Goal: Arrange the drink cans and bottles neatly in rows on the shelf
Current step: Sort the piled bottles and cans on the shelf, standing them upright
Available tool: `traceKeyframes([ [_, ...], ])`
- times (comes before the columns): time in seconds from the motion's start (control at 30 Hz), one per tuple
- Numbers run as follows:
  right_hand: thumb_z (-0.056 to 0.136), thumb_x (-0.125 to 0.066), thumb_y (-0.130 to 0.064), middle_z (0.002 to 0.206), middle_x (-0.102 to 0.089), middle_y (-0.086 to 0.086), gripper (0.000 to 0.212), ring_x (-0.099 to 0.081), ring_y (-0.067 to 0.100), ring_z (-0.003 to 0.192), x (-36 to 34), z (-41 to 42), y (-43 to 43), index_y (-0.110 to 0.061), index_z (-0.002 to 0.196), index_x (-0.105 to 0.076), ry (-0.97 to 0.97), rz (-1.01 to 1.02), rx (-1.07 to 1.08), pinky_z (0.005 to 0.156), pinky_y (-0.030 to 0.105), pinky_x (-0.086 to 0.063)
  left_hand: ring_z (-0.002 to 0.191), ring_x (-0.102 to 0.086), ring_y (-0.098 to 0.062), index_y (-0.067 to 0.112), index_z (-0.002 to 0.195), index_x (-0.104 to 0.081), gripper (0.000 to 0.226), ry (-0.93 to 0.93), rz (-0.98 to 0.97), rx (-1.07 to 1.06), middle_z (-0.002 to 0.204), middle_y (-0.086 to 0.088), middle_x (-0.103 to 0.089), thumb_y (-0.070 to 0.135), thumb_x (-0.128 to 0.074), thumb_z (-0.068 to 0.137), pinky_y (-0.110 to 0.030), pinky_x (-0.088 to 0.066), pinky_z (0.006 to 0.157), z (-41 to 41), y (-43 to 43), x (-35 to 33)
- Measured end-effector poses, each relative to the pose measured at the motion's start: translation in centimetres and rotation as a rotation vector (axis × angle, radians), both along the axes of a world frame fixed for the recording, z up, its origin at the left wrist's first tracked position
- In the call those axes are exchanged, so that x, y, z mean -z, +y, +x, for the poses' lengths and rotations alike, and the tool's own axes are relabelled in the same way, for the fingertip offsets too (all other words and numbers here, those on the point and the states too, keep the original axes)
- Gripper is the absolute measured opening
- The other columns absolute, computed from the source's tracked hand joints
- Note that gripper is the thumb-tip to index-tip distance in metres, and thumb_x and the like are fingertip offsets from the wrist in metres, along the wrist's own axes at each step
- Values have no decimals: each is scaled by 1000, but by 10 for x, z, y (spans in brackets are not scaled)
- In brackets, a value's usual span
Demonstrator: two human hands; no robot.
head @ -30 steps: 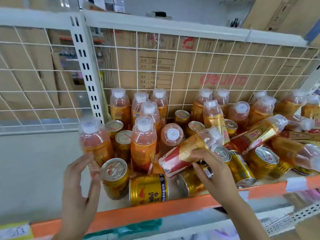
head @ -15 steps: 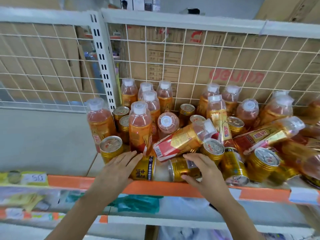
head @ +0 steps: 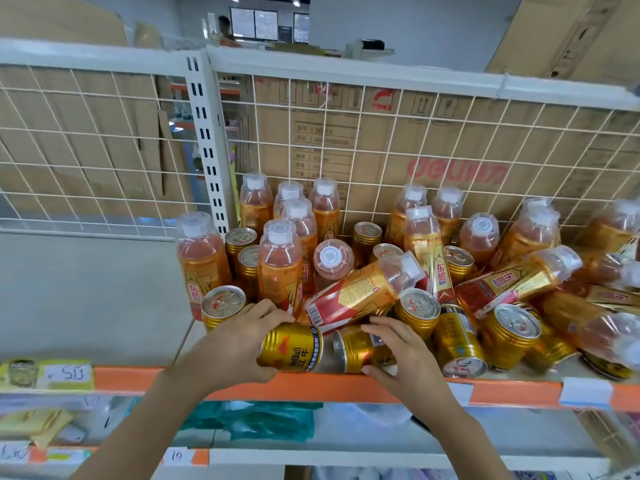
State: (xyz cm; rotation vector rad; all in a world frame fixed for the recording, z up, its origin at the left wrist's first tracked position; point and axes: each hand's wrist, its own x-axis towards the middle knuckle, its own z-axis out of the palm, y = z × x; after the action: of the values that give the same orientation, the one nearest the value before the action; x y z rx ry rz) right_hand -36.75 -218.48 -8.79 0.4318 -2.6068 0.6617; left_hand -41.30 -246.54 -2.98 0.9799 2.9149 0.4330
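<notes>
Person's left hand [head: 235, 344] and right hand [head: 401, 355] are both bare. Left forearm [head: 138, 427] and right forearm [head: 464, 434] are bare too, uncovered from the wrist down to the frame edge. Slender wrists, smallish fingers. Nails too blurred to judge. Upper arms and any clothing lie outside the frame.

"RedBull" and "红牛" run along the gold can [head: 294, 348] lying at the front edge of the shelf [head: 311, 389]. "东鹏" stands on the bottle labels [head: 441, 271]. A handwritten "10" marks a tag [head: 176, 455] below that edge.
</notes>
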Motion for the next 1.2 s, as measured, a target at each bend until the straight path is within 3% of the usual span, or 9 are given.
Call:
traceKeyframes([
  [0.17,53,-90,-24,122,-59,0,79,-52,19,114,-2,2,-3,-25,122,-51,41,51,46,92,32,-44,113,-39,-2,42,122,-35,65,3,171,3,119,20,-36,39,-76,71,-16,-42,93,-2,0,-9],
  [0.43,69,-81,-25,129,-53,-4,67,-43,8,117,-12,5,-5,-22,129,-51,-14,-33,95,89,25,-43,139,-16,-8,27,148,-16,69,174,51,37,152,10,-20,43,-52,91,-21,-14,111,-8,27,5],
  [0.5,68,-81,-26,132,-51,-3,70,-40,8,120,-13,6,-3,-20,131,-51,-49,1,108,91,28,-43,136,-31,-13,23,144,-30,66,200,70,17,148,7,-34,45,-56,88,-23,-21,108,-9,26,9],
  [0.6,53,-88,-28,125,-59,0,83,-55,20,116,-10,4,0,-20,128,-53,-42,200,117,88,40,-49,119,-54,-12,20,129,-54,60,331,10,15,131,6,-57,54,-50,80,-28,-44,94,-10,22,12],
  [0.73,36,-92,-35,110,-64,-5,92,-63,19,102,-15,2,-3,-25,119,-54,10,331,126,81,32,-52,123,-44,-10,19,133,-49,60,360,90,16,133,5,-54,52,-45,82,-28,-38,93,-8,23,21],
  [0.8,39,-89,-37,108,-62,-5,88,-62,19,100,-19,1,0,-25,118,-52,4,323,89,82,30,-50,123,-37,-8,19,133,-49,59,383,100,5,133,4,-54,50,-41,83,-27,-37,94,-7,23,23],
  [0.97,62,-71,-40,116,-55,-1,68,-56,19,105,-28,4,0,-22,125,-52,-108,240,44,87,27,-40,126,-42,-13,19,135,-47,64,349,137,8,136,2,-52,37,-71,78,-32,-37,97,-8,24,29],
  [1.07,74,-72,-36,125,-42,-7,68,-40,8,115,-33,8,-1,-25,134,-43,-239,133,27,92,20,-40,124,-48,-16,19,135,-48,65,367,131,7,135,2,-52,37,-72,77,-31,-37,97,-10,24,32],
  [1.2,72,-76,-34,118,-37,-15,68,-39,2,110,-35,10,-2,-29,131,-43,-308,2,49,88,13,-42,123,-40,-11,19,132,-50,65,388,149,11,132,2,-55,37,-74,74,-31,-39,95,-11,24,33],
])
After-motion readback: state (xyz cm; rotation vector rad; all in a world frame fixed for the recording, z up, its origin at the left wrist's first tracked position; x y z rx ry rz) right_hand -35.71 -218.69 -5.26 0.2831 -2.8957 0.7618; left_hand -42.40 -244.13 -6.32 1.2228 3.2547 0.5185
